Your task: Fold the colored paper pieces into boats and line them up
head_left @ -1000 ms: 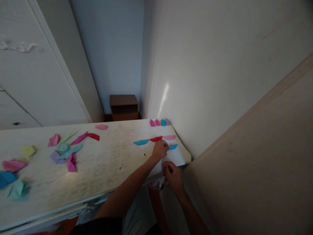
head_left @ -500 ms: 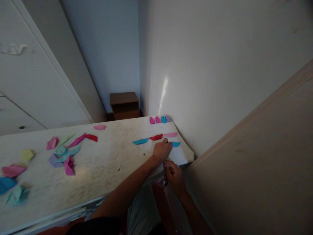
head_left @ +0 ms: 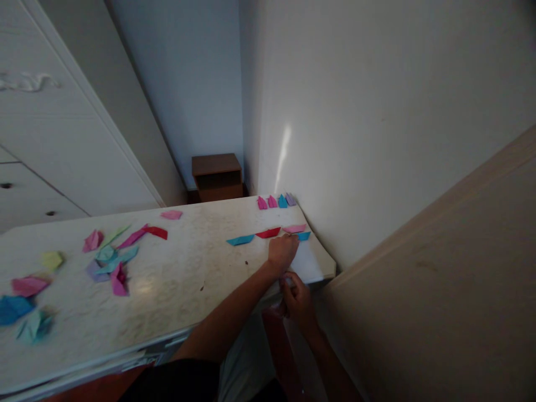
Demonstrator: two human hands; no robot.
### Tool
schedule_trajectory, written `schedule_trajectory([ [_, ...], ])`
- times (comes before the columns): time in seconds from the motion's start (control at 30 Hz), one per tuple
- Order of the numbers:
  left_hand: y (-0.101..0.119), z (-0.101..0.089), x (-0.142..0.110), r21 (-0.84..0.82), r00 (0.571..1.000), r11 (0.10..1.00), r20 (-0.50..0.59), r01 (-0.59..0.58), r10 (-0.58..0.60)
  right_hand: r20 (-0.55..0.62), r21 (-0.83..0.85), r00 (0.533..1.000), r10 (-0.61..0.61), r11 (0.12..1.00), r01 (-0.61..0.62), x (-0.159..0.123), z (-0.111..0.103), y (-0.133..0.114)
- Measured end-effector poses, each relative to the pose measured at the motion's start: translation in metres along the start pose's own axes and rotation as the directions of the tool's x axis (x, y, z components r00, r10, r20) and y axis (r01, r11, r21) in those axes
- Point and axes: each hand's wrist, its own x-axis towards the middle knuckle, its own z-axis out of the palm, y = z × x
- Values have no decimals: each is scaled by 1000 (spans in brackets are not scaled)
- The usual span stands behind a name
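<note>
Resting over a smooth white sheet at the table's right end, the left hand is hiding its own fingertips, so whether anything is being pinched cannot be told; a flat, slanted blue paper strip is being partly covered by it. Just below, at the front edge, the right hand is being held with fingers curled inward, and its grip cannot be made out either. Judging by the layout, some sorting is being shown as done: a flat blue paper strip with pointed ends, a red paper strip and a pale pink paper strip are being kept in a slanting line, while four small folded pink, blue and lilac papers are being lined up at the far corner. Seemingly left over, crumpled, creased magenta, teal, green and lilac papers and a yellow folded paper are being left scattered across the mottled, stained pale tabletop.
</note>
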Motion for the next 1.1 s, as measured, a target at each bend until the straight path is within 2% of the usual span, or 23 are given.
schedule_trajectory([
  [0.13,-4,-5,-9,-133,996,991,-78,33,-44,20,48,999,29,998,-30,0,0,1],
  [0.23,-15,-11,-22,-196,986,979,-142,56,-85,44,90,998,46,995,-50,0,0,0],
  [0.37,-43,-23,-62,-268,951,961,-276,61,-137,36,52,998,50,997,-51,-1,-3,-6],
  [0.47,-72,-34,-106,-388,894,919,-385,67,-228,30,-2,999,26,1000,-26,-1,-4,-12],
  [0.6,-117,-50,-163,-478,810,861,-429,173,-400,38,-75,999,-37,996,40,-3,1,-21],
  [0.77,-161,-67,-211,-538,689,804,-484,251,-539,84,-128,995,-60,989,70,-11,18,-27],
  [0.9,-173,-70,-227,-615,634,761,-508,207,-583,107,-160,993,-58,984,75,-18,34,-33],
  [1.1,-173,-59,-226,-611,626,781,-560,130,-543,121,-198,991,-52,977,76,-25,59,-48],
])
